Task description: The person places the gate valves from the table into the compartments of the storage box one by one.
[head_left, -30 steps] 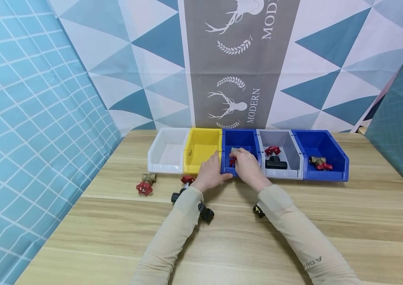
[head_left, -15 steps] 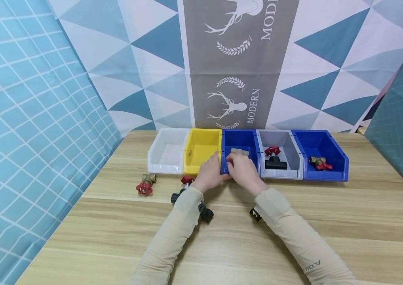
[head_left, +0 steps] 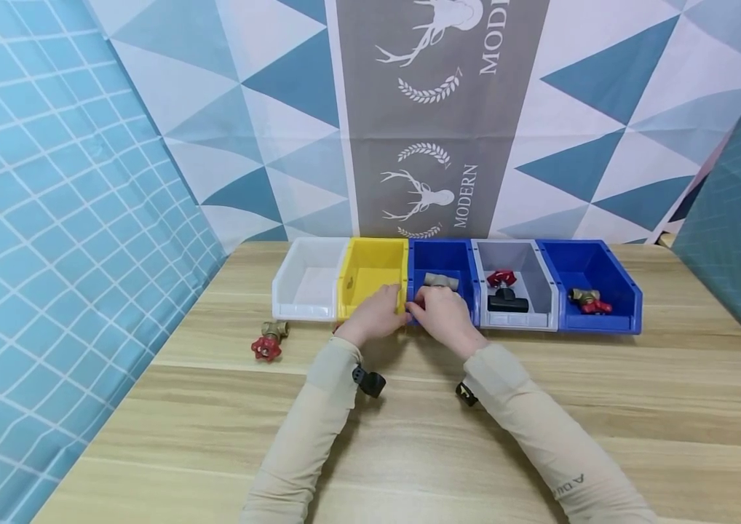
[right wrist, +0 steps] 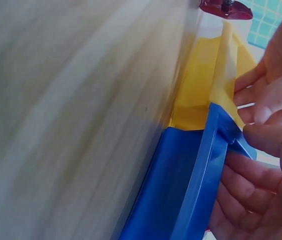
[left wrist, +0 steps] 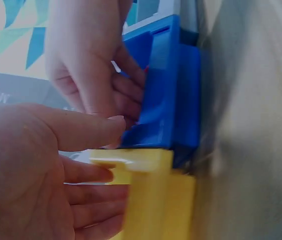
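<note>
In the head view my right hand is at the front left corner of the middle blue bin. Its thumb and curled fingers pinch the bin's rim, as the right wrist view shows. Inside that bin lies a valve with a metal body; its handwheel is hidden behind the hand. My left hand rests at the front of the yellow bin, fingers fairly straight inside its wall. The left thumb reaches over to the corner where the two bins meet, close to the right hand.
A white bin stands left of the yellow one. Rightward are a grey bin with a black, red-handled valve and another blue bin with a brass valve. Another brass valve lies on the wooden table.
My right hand has let go of the valve in the middle blue bin and moved left to the bin's corner. The left hand has shifted slightly, covering most of the valve on the table beneath it.
</note>
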`<state>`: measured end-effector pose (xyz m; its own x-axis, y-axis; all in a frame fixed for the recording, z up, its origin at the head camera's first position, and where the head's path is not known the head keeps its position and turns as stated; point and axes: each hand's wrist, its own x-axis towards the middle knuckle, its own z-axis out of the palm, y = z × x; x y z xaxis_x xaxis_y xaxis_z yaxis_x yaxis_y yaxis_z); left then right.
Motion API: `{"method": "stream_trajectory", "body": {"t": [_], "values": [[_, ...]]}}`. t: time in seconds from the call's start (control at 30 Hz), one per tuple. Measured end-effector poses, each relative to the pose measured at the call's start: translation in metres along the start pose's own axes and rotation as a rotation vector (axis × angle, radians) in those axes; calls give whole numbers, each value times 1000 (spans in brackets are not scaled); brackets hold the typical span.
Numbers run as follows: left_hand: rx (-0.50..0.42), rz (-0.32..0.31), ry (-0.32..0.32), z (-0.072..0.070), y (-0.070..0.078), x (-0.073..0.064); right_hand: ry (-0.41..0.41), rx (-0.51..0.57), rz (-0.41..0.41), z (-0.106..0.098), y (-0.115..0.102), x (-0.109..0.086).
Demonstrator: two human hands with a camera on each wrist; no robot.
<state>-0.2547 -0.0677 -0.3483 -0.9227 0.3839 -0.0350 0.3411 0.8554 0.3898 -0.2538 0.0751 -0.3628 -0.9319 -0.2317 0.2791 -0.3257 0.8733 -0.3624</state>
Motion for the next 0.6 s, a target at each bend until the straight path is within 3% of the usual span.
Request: {"method": "stream_trajectory", "body": {"t": [0.2,0.4,0.6], "values": [[14,-33,31,-18,2,-7,32,-2,45,0,-4,-1],[4,-61,88,-37,0,-17,44,77,67,2,-9,0],[-16,-88,96,-45,-5,-21,38,141,59,5,-13,3]]}}
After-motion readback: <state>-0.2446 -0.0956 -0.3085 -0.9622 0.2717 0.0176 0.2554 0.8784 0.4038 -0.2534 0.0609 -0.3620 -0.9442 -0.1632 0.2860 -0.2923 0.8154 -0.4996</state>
